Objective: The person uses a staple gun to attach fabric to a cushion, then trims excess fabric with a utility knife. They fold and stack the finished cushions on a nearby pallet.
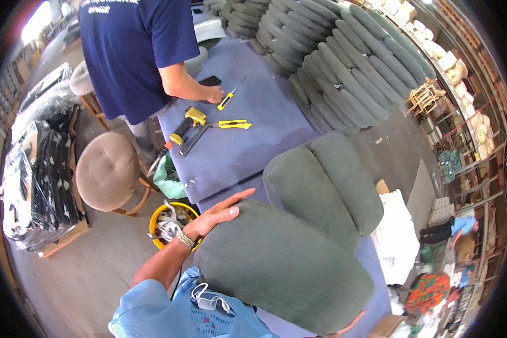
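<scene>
My left hand (218, 214) lies flat with fingers spread on the upper left edge of a big green upholstered cushion (281, 265) that I hold against my chest. Only the fingertips of my right hand (348, 325) show, curled under the cushion's lower right corner. A second green cushion (324, 183) rests just beyond it on the blue-covered worktable (248, 141). At the far end a person in a dark blue shirt (132, 50) presses a hand (211, 93) on the table beside a yellow-handled screwdriver (230, 96).
A yellow staple gun (187, 127) and a yellow utility knife (232, 124) lie on the table. A tall stack of green cushions (343, 62) fills the back right. A round beige stool (108, 172), a yellow bucket (172, 225) and plastic-wrapped furniture (36, 163) stand on the left.
</scene>
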A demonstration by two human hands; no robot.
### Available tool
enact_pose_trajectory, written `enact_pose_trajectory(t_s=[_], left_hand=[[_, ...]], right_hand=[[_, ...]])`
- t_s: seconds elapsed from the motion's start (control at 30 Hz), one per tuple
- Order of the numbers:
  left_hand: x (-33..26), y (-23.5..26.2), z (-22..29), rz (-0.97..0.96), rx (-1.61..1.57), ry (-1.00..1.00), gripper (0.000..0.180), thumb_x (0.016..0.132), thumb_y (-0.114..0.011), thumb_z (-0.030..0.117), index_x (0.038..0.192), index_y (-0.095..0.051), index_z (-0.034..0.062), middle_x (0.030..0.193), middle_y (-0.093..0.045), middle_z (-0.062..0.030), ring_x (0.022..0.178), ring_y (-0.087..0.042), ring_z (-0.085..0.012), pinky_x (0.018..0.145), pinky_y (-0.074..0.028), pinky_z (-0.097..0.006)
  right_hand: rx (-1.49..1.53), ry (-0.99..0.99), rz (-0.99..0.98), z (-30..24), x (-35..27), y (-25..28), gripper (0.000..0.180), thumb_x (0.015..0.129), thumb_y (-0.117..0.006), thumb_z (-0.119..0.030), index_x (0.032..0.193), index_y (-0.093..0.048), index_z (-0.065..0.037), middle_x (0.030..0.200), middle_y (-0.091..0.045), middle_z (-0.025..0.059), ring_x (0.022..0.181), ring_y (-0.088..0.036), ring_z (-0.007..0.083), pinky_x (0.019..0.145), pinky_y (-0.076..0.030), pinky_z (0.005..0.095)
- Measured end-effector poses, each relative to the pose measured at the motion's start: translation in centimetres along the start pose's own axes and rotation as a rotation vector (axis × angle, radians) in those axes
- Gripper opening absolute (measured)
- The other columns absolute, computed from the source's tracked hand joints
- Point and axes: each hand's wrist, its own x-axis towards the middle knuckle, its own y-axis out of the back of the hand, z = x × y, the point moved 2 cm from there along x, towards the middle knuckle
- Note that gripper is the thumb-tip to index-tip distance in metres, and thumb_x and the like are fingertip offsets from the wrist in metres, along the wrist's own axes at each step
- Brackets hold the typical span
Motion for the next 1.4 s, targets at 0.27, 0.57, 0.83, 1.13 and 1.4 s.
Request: enact_pose_trajectory(t_s=[0.27, 0.57, 0.83, 1.13, 1.4], left_hand=[[-12.5, -0.3, -6.8, -0.040, 0.182, 0.388, 0.078, 0.101, -0.047, 0.066, 0.158, -0.042, 0.0127, 0.155, -0.046, -0.0134, 0.142, -0.043, -0.0276, 0.121, -0.029, -0.043], [-26.5, -1.3, -4.1, 0.048, 0.043, 0.183, 0.075, 0.104, -0.043, 0.064, 0.158, -0.043, 0.0117, 0.157, -0.046, -0.0114, 0.144, -0.041, -0.0263, 0.123, -0.024, -0.041], [-44.4, 3.3, -2.9, 0.556, -0.007, 0.094, 0.074, 0.106, -0.041, 0.059, 0.158, -0.042, 0.0065, 0.157, -0.046, -0.0137, 0.145, -0.041, -0.0257, 0.122, -0.028, -0.038], [-77.6, 4.8, -2.1, 1.251, 0.007, 0.197, 0.077, 0.107, -0.033, 0.064, 0.153, -0.048, 0.0042, 0.155, -0.049, -0.0108, 0.144, -0.044, -0.0226, 0.121, -0.030, -0.036], [-98.4, -1.3, -4.5, 1.721, -0.068, -0.118, 0.077, 0.109, -0.035, 0.059, 0.154, -0.042, -0.0028, 0.163, -0.039, -0.0134, 0.151, -0.033, -0.0239, 0.125, -0.022, -0.035]], right_hand=[[0.113, -0.282, 0.022, 8.1, -16.1, 6.7, 0.065, 0.106, -0.038, -0.047, 0.152, -0.045, -0.001, 0.149, -0.053, 0.0190, 0.132, -0.055, 0.0316, 0.109, -0.048, 0.0468], [0.083, -0.361, -0.082, 7.6, -24.2, 10.6, 0.071, 0.105, -0.038, -0.058, 0.151, -0.048, -0.003, 0.149, -0.054, 0.0168, 0.131, -0.056, 0.0317, 0.109, -0.048, 0.0471], [-0.152, -0.433, -0.436, 8.9, -26.7, 1.1, 0.091, 0.098, -0.042, -0.075, 0.153, -0.046, -0.002, 0.154, -0.049, 0.0149, 0.140, -0.047, 0.0335, 0.114, -0.038, 0.0491], [-0.346, -0.486, -1.002, 18.0, -41.0, -18.8, 0.082, 0.102, -0.040, -0.069, 0.150, -0.049, -0.004, 0.151, -0.053, 0.0141, 0.134, -0.053, 0.0319, 0.113, -0.041, 0.0468], [-0.610, -0.541, -1.571, 25.9, -63.1, -34.4, 0.082, 0.102, -0.041, -0.068, 0.151, -0.047, -0.003, 0.152, -0.051, 0.0151, 0.135, -0.051, 0.0320, 0.114, -0.040, 0.0461]])
